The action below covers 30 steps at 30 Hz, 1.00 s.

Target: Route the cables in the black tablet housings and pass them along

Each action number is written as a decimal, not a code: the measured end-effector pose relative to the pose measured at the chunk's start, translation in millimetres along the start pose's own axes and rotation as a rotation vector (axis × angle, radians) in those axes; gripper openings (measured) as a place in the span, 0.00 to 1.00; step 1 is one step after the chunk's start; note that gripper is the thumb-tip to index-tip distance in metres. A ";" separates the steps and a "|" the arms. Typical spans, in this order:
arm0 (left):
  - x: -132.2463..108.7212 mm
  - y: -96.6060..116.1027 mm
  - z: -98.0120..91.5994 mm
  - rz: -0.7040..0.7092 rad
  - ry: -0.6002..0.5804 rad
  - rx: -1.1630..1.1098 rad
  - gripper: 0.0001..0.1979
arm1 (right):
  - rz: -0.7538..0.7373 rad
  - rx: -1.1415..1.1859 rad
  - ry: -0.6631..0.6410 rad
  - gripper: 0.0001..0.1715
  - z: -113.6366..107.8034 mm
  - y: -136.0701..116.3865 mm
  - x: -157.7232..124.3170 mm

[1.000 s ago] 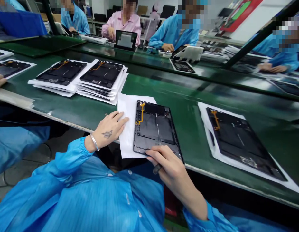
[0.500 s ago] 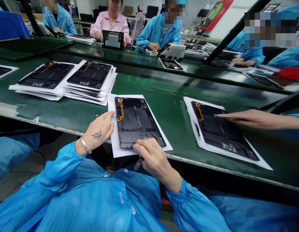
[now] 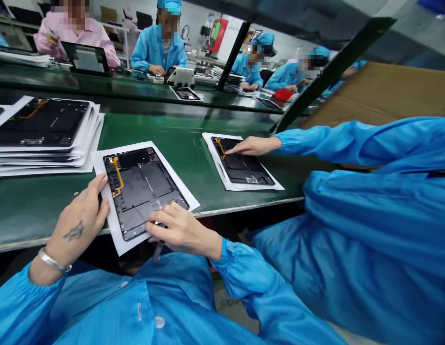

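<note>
Along the green workbench (image 3: pixel 53 215), a stack of black tablet back panels (image 3: pixel 40 127) sits on white sheets to the left; nearest the person, a single black tablet back panel (image 3: pixel 145 189) lies angled on a white paper sheet (image 3: pixel 131 149), an orange flex cable (image 3: pixel 118 177) along its left side; the left hand (image 3: pixel 77 223) rests open against the sheet's edge; the right hand (image 3: pixel 182 230) curls around a slim dark tool (image 3: pixel 158 250), its fingers over the panel's lower corner.
</note>
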<state>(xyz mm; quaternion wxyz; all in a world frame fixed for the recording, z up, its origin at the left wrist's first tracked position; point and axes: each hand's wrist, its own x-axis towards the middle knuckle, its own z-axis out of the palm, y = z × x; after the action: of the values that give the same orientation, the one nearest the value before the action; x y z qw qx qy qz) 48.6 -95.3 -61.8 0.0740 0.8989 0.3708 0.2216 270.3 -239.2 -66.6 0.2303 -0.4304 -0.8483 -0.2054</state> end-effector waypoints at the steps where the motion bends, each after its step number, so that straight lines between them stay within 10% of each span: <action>1: -0.1 1.1 -0.9 -0.005 -0.006 -0.002 0.26 | -0.003 -0.016 0.008 0.10 -0.2 1.0 -0.9; 16: 35.7 0.8 -4.3 0.315 -0.140 -0.061 0.30 | 0.087 -0.107 0.226 0.15 -1.9 -22.7 0.6; 24: 61.6 -36.7 -39.8 -0.065 -0.027 -0.306 0.31 | 0.045 -0.018 0.194 0.11 11.7 -23.2 5.6; 30: 78.5 -57.1 -41.9 0.115 -0.093 0.068 0.24 | -0.006 0.030 0.176 0.17 14.4 -21.7 8.2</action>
<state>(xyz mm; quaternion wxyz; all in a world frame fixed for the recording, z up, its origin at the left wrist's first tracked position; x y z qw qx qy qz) 42.6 -0.9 -14.5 0.0480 0.9300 0.3219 0.1707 245.0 -237.9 -76.9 0.3100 -0.4045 -0.8290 -0.2303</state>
